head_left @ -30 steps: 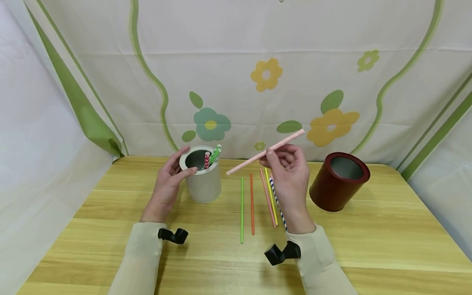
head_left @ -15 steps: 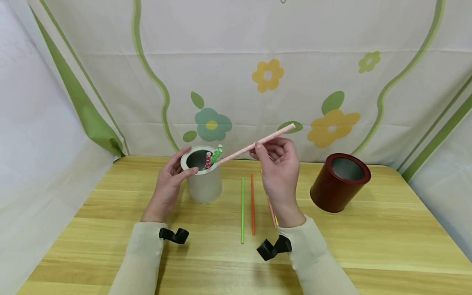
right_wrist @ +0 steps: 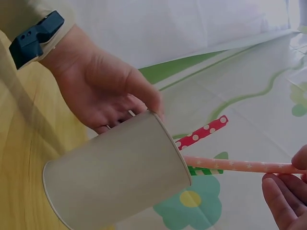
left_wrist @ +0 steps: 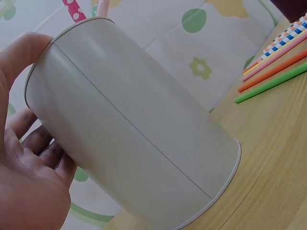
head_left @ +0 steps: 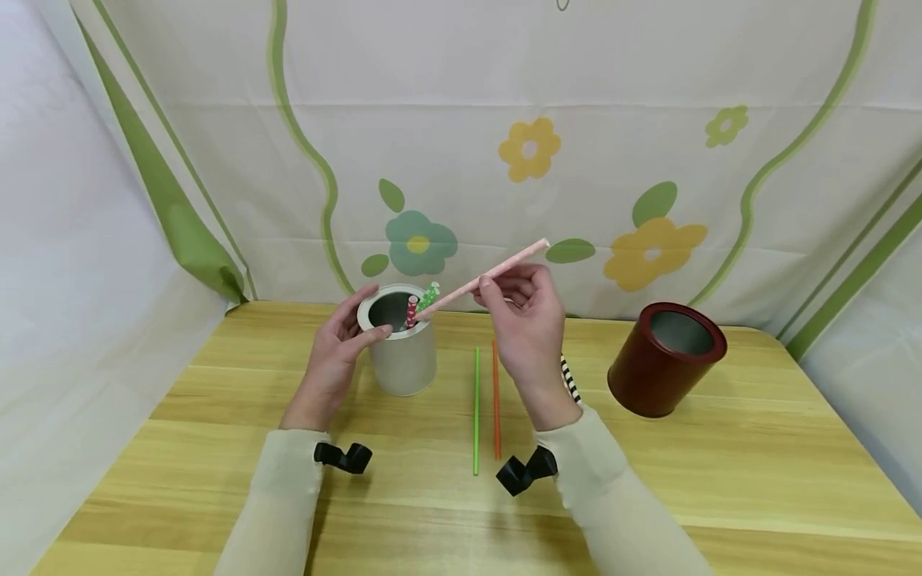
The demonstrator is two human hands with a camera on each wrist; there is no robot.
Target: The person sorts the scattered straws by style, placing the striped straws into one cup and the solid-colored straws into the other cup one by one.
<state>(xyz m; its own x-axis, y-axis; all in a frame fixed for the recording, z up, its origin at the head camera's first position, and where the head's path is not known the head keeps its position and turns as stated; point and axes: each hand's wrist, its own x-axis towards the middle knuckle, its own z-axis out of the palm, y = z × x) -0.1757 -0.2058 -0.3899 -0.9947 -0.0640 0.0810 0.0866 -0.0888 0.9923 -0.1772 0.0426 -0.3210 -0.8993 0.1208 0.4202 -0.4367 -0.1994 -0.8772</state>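
My left hand grips the white can at its rim, thumb over the near edge and fingers round the far side. Inside the can stand a red polka-dot paper straw and green white-patterned straws. Between thumb and fingers, my right hand pinches a pink paper straw with white stars. It slants down to the can's mouth, its lower end at the rim beside the red and green straws. In the right wrist view, the rim hides that lower tip.
On the wooden table lie a green straw, an orange straw and several striped, yellow and pink ones, partly hidden by my right hand. A dark red can stands to the right. Behind hangs a flowered cloth.
My right hand has moved left with the pink straw, bringing its lower end from the air right of the white can to the rim. My left hand keeps its grip on the can.
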